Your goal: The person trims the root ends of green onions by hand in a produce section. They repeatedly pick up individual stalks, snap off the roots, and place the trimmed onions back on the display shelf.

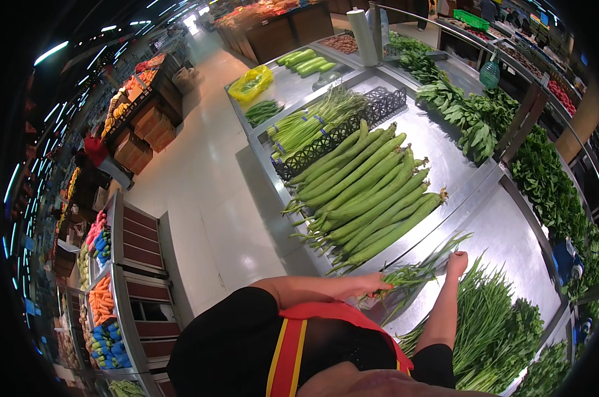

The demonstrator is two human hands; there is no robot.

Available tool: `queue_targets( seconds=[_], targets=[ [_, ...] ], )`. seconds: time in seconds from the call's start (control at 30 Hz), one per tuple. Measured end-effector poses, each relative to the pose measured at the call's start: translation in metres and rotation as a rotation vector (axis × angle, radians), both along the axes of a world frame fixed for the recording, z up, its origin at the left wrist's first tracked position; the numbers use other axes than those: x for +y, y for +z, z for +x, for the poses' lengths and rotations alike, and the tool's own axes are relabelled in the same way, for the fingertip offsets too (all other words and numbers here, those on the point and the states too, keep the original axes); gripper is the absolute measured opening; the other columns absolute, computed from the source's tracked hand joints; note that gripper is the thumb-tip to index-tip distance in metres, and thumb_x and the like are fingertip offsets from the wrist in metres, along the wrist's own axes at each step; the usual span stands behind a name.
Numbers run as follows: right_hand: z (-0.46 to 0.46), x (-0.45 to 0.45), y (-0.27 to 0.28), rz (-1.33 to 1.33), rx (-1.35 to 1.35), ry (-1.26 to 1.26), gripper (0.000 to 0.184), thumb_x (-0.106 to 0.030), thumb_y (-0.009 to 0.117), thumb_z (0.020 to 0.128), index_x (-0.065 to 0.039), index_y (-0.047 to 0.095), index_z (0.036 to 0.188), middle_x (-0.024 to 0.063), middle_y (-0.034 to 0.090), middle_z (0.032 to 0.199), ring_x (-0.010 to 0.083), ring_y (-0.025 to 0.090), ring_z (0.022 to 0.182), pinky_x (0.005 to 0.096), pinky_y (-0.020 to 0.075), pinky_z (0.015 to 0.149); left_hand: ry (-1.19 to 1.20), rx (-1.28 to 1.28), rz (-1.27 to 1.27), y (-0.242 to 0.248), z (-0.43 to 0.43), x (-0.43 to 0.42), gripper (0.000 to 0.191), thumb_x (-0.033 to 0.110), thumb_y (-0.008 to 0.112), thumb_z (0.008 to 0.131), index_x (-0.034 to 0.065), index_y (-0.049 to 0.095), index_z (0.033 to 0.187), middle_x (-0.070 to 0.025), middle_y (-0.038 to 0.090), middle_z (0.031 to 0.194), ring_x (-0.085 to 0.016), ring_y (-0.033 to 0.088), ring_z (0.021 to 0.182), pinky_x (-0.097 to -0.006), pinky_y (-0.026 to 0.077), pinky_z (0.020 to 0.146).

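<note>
Long leafy green stalks stretch between my two hands, over the metal counter. My left hand, at the left end, is closed around the bunch. Fingers curled, my right hand pinches the thin stalks near their other end. Just right of and below the hands lies a large heap of long thin greens, with leafy herbs beside it. Long green gourds lie side by side beyond my left hand.
A black plastic crate with bundled green stalks stands past the gourds. Metal dividers split the counter. Leafy greens line its right side. At far left, a person in red stands by the fruit display.
</note>
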State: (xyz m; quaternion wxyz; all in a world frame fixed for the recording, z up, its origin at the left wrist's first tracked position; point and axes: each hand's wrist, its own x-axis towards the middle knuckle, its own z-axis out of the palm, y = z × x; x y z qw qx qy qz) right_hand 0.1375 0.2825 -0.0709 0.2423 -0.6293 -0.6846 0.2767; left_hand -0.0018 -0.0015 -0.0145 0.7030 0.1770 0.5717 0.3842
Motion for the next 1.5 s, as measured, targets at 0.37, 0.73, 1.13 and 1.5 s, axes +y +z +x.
queue_targets(
  seconds=[0.37, 0.73, 1.13, 1.5],
  targets=[
    [0.011, -0.139, 0.123, -0.327, 0.634, 0.364, 0.004, -0.002, 0.061, 0.082, -0.001, 0.063, 0.085, 0.0013, 0.061, 0.072, 0.0068, 0.055, 0.060, 0.0198, 0.0401, 0.051, 0.127, 0.008, 0.030, 0.033, 0.003, 0.012, 0.021, 0.031, 0.066, 0.083, 0.0108, 0.059, 0.081, 0.0020, 0.055, 0.066, -0.006, 0.042, 0.047, -0.0221, 0.032, 0.042],
    [-0.009, -0.217, 0.133, 0.110, 0.200, 0.781, 0.008, -0.005, 0.062, 0.076, 0.001, 0.064, 0.081, 0.0170, 0.059, 0.081, 0.0323, 0.058, 0.077, 0.0359, 0.0455, 0.069, 0.077, 0.088, 0.285, 0.017, 0.008, 0.007, 0.012, 0.006, 0.067, 0.075, 0.0143, 0.062, 0.084, 0.0062, 0.053, 0.063, -0.004, 0.042, 0.050, -0.0222, 0.030, 0.043],
    [0.008, -0.174, 0.081, 0.043, 0.173, 0.797, 0.085, -0.011, 0.075, 0.059, -0.010, 0.036, 0.135, 0.0127, 0.042, 0.131, 0.0324, 0.031, 0.128, 0.0394, 0.0260, 0.104, -0.044, 0.026, 0.069, 0.060, -0.009, 0.022, 0.024, 0.023, 0.068, 0.079, 0.0080, 0.054, 0.090, -0.0005, 0.058, 0.070, -0.009, 0.049, 0.053, -0.0248, 0.034, 0.046],
    [0.018, -0.149, -0.023, -0.094, 0.365, 0.599, 0.008, -0.010, 0.060, 0.084, -0.002, 0.058, 0.087, 0.0190, 0.059, 0.077, 0.0358, 0.056, 0.068, 0.0376, 0.0449, 0.062, -0.235, 0.061, 0.136, 0.188, -0.040, 0.036, 0.020, 0.017, 0.061, 0.085, 0.0007, 0.059, 0.096, -0.0031, 0.057, 0.069, -0.005, 0.049, 0.052, -0.0153, 0.026, 0.038]
  ],
)
